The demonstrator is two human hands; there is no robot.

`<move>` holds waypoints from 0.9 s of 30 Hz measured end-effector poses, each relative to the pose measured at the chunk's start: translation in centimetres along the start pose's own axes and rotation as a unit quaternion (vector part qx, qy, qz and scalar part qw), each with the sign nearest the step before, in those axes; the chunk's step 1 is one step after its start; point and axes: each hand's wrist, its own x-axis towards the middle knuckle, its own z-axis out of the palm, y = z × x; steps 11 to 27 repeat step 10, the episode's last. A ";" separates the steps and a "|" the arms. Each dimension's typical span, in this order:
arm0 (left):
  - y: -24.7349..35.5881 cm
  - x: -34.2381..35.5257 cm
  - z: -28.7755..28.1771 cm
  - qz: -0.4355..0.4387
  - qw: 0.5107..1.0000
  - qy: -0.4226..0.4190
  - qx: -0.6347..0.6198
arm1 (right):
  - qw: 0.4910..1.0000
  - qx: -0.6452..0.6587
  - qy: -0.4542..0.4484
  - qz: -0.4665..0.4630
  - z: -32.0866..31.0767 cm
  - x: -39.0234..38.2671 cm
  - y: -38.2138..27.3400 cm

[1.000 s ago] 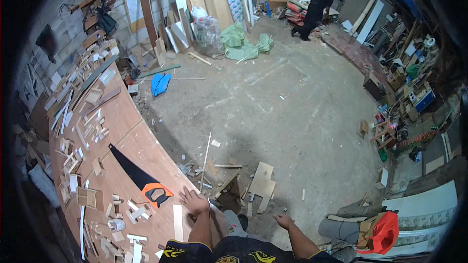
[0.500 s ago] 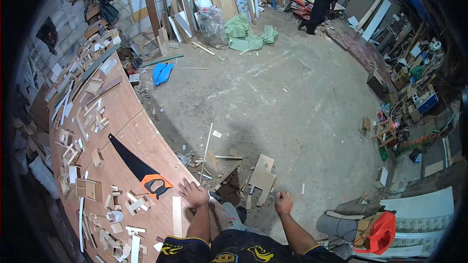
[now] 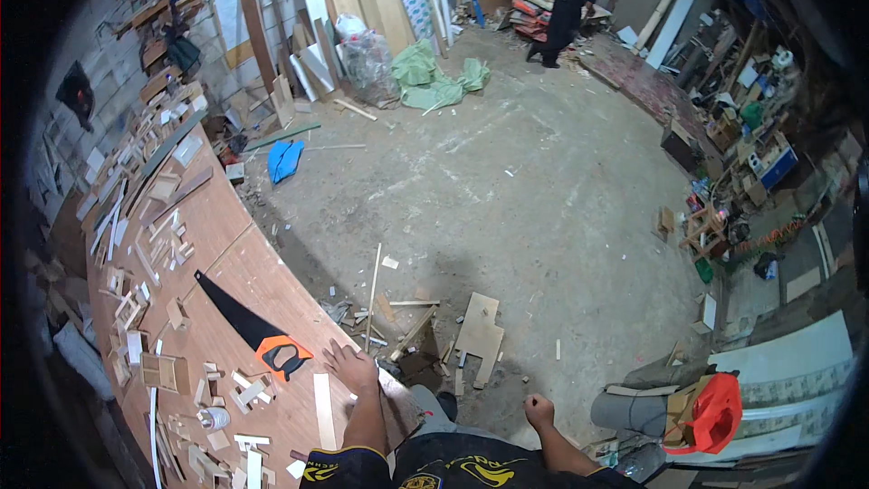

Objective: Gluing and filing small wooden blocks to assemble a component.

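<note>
My left hand [image 3: 351, 369] rests on the edge of the wooden workbench [image 3: 272, 285], fingers spread and holding nothing. Just beyond its fingertips lies a handsaw [image 3: 282, 358] with an orange and black handle and a dark blade slanting away to the far left. A pale flat wood strip [image 3: 324, 409] lies on the bench beside my left forearm. Over the floor to the right, my right hand [image 3: 539, 410] hangs with its fingers curled into a fist, and nothing shows in it.
Small wooden frames and offcuts [image 3: 165, 373] crowd the bench's left side. On the floor ahead lie a notched board [image 3: 480, 326] and loose sticks [image 3: 374, 294]. A red bag [image 3: 717, 412] sits at the lower right. Far off, a person [image 3: 570, 18] in dark clothes bends near stacked boards.
The whole view has shifted slightly. My left hand stays on the bench edge with its fingers spread; my right fist is a little lower and farther right in the picture. The saw lies still.
</note>
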 end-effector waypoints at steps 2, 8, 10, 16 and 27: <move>0.1 -0.1 -0.1 0.006 1.000 0.006 -0.004 | 0.999 -0.023 0.031 -0.016 0.3 -0.8 4.1; -0.5 0.3 0.2 -0.018 1.000 -0.022 -0.003 | 0.986 0.097 0.046 0.126 -0.6 -2.6 14.4; 0.2 0.6 -0.2 -0.038 0.996 -0.078 -0.010 | 0.984 0.087 0.055 0.143 0.0 -3.1 17.2; 0.2 0.6 -0.2 -0.038 0.996 -0.078 -0.010 | 0.984 0.087 0.055 0.143 0.0 -3.1 17.2; 0.2 0.6 -0.2 -0.038 0.996 -0.078 -0.010 | 0.984 0.087 0.055 0.143 0.0 -3.1 17.2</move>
